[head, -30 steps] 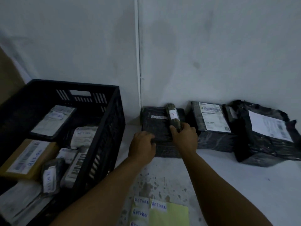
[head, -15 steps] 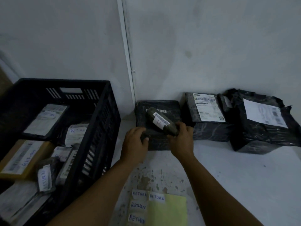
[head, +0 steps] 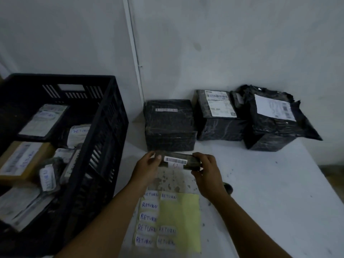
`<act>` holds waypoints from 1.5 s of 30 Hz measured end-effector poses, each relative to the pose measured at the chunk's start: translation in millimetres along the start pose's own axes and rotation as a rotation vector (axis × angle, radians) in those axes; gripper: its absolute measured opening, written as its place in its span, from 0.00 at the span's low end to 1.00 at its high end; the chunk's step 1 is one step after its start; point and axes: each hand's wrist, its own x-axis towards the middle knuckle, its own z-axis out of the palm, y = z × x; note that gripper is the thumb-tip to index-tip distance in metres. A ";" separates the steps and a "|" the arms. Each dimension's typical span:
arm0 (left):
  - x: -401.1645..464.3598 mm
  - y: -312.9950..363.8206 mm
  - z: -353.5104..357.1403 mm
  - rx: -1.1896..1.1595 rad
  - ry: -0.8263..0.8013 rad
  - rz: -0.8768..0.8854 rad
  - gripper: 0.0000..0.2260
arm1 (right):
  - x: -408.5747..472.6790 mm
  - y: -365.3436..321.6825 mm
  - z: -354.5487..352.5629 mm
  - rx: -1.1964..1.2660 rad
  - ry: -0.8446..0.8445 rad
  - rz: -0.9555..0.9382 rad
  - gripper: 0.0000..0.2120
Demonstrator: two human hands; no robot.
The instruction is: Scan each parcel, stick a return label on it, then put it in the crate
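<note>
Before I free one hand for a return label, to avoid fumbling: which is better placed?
Left, probably. The left hand holds the small parcel above the label sheet's sticker column; the right hand is farther off.

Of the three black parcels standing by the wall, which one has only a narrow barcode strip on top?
The leftmost black parcel, nearest the crate. The middle parcel and the right parcel each carry a large white shipping label.
</note>
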 end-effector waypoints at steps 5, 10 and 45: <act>-9.3 -20.3 7.5 -0.169 0.004 -0.049 0.05 | -22.0 7.0 -9.9 -0.065 -0.036 -0.002 0.31; -14.1 -31.8 15.7 -0.216 0.072 -0.113 0.18 | -59.2 26.2 -26.1 -0.232 0.296 0.185 0.34; -19.3 -31.3 26.0 -0.004 0.165 -0.069 0.16 | -95.9 -22.9 -15.5 0.361 -0.150 0.550 0.10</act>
